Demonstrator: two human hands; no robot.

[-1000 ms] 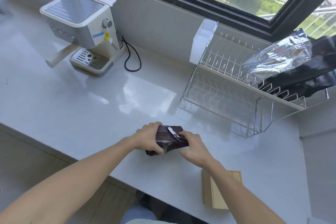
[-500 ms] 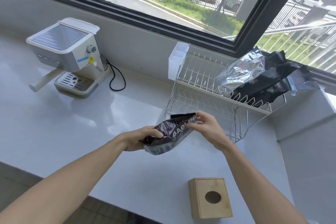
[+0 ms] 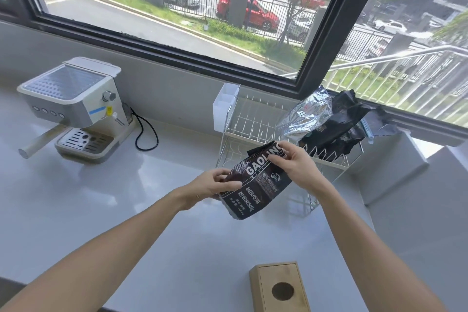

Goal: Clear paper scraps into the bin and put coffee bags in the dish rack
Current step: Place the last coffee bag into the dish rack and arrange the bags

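Both hands hold one dark coffee bag [image 3: 255, 185] in the air above the white counter [image 3: 101, 205], just in front of the wire dish rack [image 3: 253, 119]. The left hand [image 3: 215, 183] pinches the bag's left edge with curled fingers. The right hand [image 3: 295, 162] pinches its upper right corner. The bag is tilted, printed face toward the camera. A silver bag [image 3: 307, 114] and black bags [image 3: 347, 121], apparently two, lie on the rack's upper tier. A coffee machine [image 3: 73, 106] stands at left; a wooden box [image 3: 278, 286] sits near the front edge.
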